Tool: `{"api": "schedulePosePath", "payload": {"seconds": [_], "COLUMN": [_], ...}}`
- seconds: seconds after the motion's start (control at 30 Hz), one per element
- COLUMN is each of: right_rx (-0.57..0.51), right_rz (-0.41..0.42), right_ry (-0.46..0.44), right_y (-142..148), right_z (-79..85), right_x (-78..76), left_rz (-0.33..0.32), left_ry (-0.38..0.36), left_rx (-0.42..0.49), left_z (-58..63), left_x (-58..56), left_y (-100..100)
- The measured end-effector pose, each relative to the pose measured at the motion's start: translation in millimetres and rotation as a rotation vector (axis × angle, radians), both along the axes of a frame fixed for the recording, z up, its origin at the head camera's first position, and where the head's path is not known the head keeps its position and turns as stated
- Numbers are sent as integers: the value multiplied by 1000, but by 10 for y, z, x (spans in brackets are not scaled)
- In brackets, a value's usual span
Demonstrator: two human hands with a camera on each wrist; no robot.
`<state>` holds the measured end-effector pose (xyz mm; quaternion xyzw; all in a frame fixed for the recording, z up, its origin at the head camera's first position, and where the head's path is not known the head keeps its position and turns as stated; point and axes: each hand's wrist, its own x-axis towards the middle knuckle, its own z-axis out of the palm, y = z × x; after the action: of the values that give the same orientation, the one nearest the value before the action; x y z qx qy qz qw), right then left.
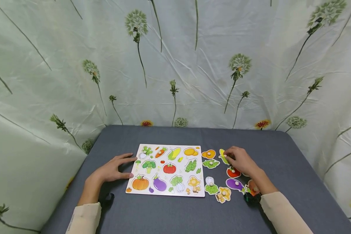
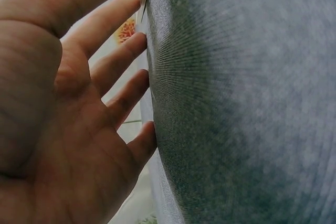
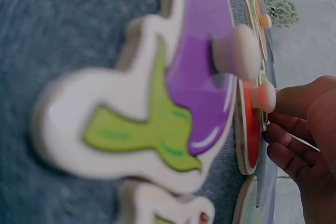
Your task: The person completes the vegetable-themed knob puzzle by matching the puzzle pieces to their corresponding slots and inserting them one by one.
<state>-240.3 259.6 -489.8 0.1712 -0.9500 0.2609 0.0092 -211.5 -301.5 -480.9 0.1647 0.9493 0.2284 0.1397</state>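
Observation:
A white peg puzzle board [image 1: 175,177] with printed vegetables lies flat on the table. My left hand [image 1: 112,169] is at its left edge, fingers spread, thumb near the lower part of that edge; the left wrist view shows the same hand [image 2: 79,108] with its palm bare. Right of the board, my right hand [image 1: 241,161] pinches the corn piece [image 1: 222,157] by its knob, partly hidden by the fingers. Just below that hand lies the tomato piece [image 1: 233,173]. In the right wrist view, the eggplant piece [image 3: 205,77] is close and my fingertips [image 3: 273,132] are beyond the tomato knob.
Near the board's right edge are the potato piece [image 1: 209,154], pea piece [image 1: 211,163], cabbage piece [image 1: 211,187] and mushroom piece [image 1: 223,194]. More pieces lie partly hidden under the right wrist. A floral curtain [image 1: 175,65] hangs behind the grey table [image 1: 152,214].

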Motion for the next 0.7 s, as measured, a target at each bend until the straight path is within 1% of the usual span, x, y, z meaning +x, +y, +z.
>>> {"api": "schedulePosePath", "payload": {"seconds": [0.13, 0.43, 0.7], "right_rx": [-10, -22, -31], "right_rz": [-4, -2, -27], "right_ry": [8, 84, 73], "right_y": [14, 35, 41], "right_z": [-20, -69, -73], "right_x": [11, 30, 45], "left_rz": [3, 3, 1], "left_ry": [0, 0, 3], "left_rx": [-4, -6, -7], "left_z": [2, -8, -11], "left_x": [-5, -8, -20], "left_y": [2, 11, -2]}}
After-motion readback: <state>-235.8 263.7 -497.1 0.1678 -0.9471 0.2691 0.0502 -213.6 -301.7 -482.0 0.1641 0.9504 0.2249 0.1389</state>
